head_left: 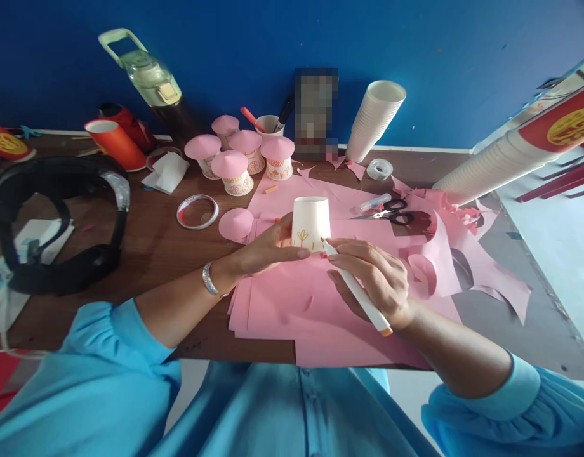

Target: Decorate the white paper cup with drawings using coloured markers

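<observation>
Right hand: nearest the camera, closed on a marker, tip touching the cup.
Left hand: gripping the cup's side at 9 o'clock.
Paper cup: upside down on pink paper, mid-worktop; light, thin-walled, likely crushable, so hold the rim gently.

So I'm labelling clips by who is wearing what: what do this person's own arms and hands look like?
Both arms come out of loose bright blue sleeves, pushed up so the forearms are bare and gathered at the cuff. The left hand has a silver bracelet at its wrist. The right hand has no gloves, watch or bracelet that shows. The fingernails look short and unpainted.
</observation>
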`<state>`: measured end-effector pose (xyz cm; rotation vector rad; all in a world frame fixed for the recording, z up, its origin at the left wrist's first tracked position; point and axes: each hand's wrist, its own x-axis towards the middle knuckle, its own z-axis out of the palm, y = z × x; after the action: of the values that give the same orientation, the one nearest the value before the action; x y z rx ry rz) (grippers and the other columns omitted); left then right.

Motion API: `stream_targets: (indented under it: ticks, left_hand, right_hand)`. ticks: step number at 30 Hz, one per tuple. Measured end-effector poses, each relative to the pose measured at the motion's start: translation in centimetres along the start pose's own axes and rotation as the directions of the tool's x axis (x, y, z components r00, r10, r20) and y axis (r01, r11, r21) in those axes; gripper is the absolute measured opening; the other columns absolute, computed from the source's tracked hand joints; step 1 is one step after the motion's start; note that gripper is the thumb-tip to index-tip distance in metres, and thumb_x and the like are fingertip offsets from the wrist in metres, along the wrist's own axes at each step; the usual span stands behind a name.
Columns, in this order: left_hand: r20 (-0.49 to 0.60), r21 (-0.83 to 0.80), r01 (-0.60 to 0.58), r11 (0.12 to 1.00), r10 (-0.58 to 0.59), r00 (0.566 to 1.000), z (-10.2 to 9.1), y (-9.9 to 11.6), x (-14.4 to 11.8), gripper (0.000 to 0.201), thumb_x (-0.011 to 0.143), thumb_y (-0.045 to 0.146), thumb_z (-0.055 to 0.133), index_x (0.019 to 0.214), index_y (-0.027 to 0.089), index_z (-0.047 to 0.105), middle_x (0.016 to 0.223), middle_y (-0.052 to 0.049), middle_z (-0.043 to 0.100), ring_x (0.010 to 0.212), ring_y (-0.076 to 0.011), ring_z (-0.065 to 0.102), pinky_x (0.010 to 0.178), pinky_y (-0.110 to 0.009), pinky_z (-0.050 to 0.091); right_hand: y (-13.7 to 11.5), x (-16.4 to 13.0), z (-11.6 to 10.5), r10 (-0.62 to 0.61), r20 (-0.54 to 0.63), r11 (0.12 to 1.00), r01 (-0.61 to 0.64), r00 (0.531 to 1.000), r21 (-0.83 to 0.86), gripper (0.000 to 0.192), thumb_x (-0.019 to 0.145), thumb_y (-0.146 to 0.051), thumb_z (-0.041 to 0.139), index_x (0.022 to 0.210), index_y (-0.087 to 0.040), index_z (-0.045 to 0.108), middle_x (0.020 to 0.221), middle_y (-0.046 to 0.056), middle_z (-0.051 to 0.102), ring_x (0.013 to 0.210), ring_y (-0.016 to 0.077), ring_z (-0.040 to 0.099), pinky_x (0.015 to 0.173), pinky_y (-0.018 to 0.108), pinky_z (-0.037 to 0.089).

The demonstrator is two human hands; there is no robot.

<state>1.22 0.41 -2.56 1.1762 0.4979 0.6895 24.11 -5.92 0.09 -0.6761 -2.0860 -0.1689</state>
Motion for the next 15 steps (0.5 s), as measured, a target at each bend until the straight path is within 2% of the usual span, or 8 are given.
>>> stream_targets:
  ticks: [4, 9, 15]
  left_hand:
    - [-0.008, 0.051, 0.049, 0.997, -0.048, 0.999, 0.32, 0.58, -0.16, 0.064, 0.082, 0.040, 0.089, 0.138, 0.023, 0.062, 0.132, -0.012, 0.070, 0.126, -0.0320, 0.064, 0.106, -0.048, 0.052]
    - [-0.024, 0.068, 0.090, 0.994, -0.089, 0.996, 0.50, 0.43, -0.07, 0.058, 0.076, 0.035, 0.093, 0.125, 0.022, 0.064, 0.114, -0.006, 0.069, 0.108, -0.0241, 0.066, 0.094, -0.041, 0.054]
    - [0.024, 0.068, 0.091, 0.994, -0.093, 0.995, 0.63, 0.64, 0.11, 0.048, 0.080, 0.034, 0.090, 0.119, 0.021, 0.065, 0.110, -0.005, 0.068, 0.102, -0.0202, 0.065, 0.091, -0.037, 0.054]
  right_hand:
    - [-0.06, -0.14, 0.13, -0.005, 0.033, 1.000, 0.004, 0.999, 0.023, 0.029, 0.098, -0.012, 0.069, 0.126, -0.017, 0.063, 0.100, 0.009, 0.078, 0.104, 0.0246, 0.081, 0.083, 0.036, 0.072]
    - [-0.14, -0.25, 0.20, -0.059, 0.054, 0.997, 0.056, 0.997, 0.049, 0.028, 0.096, -0.009, 0.070, 0.123, -0.011, 0.064, 0.100, 0.013, 0.078, 0.107, 0.0270, 0.080, 0.084, 0.037, 0.071]
    - [-0.24, -0.04, 0.01, -0.038, 0.047, 0.999, 0.037, 0.998, 0.038, 0.023, 0.098, -0.012, 0.069, 0.120, -0.014, 0.063, 0.089, 0.008, 0.076, 0.079, 0.0190, 0.077, 0.067, 0.031, 0.067]
